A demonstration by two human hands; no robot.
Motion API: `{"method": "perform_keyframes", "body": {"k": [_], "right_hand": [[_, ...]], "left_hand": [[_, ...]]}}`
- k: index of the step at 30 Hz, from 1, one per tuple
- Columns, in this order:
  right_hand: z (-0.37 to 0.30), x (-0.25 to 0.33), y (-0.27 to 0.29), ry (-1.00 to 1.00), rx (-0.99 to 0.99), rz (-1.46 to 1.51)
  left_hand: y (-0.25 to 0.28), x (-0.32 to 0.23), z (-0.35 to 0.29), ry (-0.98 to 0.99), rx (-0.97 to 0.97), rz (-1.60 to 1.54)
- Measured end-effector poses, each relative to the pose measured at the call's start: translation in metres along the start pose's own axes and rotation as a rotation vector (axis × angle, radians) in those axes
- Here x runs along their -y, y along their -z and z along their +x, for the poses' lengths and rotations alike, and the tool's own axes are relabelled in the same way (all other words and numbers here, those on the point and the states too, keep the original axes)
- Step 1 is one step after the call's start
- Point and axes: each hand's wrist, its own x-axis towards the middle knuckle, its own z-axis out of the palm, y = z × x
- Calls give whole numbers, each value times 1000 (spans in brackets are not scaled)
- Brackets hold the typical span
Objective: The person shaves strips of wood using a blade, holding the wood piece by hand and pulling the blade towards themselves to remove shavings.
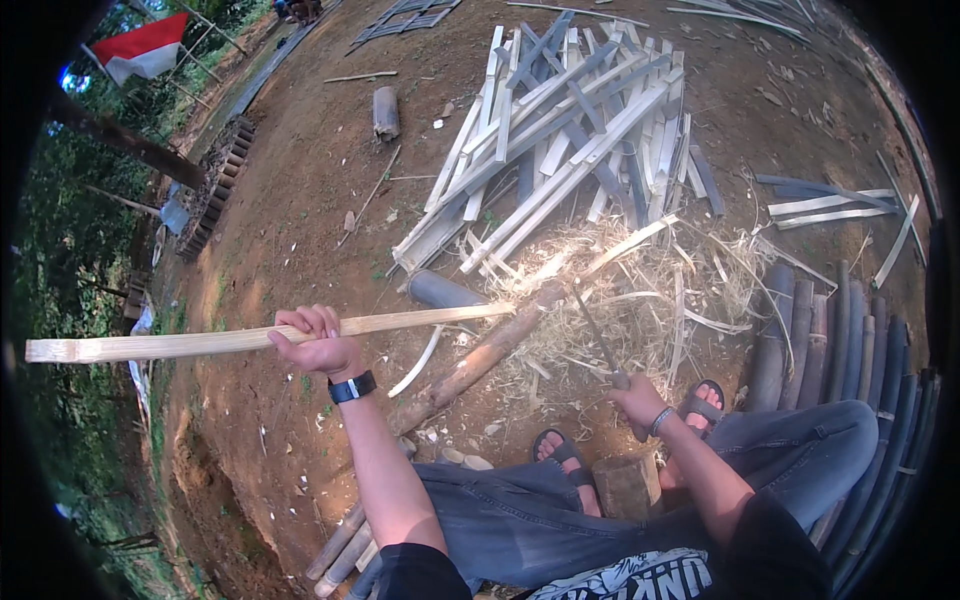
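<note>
My left hand [318,340], with a dark watch on its wrist, is closed around a long pale bamboo strip [160,346]. The strip runs from the far left to the middle, its thinner end over a log [485,352] lying aslant on the ground. In my right hand [637,402] is the handle of a long-bladed knife [597,332], its blade pointing away from me and its tip near the log's far end. The blade is apart from the strip. Around the log lie curly bamboo shavings [640,330], and a short bamboo piece [440,290] sits behind the strip.
Beyond the shavings rises a pile of split bamboo strips [570,110]. Bamboo poles [800,340] lie at my right, and a wooden block [627,487] stands between my sandalled feet. A short bamboo section [385,113] lies far off; a red and white flag [140,48] hangs at far left.
</note>
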Motion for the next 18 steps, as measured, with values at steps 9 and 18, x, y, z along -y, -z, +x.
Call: {"method": "perform_keyframes", "body": {"k": [9, 18], "right_hand": [[42, -27, -58, -14, 161, 25], [40, -14, -1, 76, -126, -1]], "left_hand": [[14, 4, 3, 47, -39, 5], [10, -2, 1, 56, -59, -27]]}}
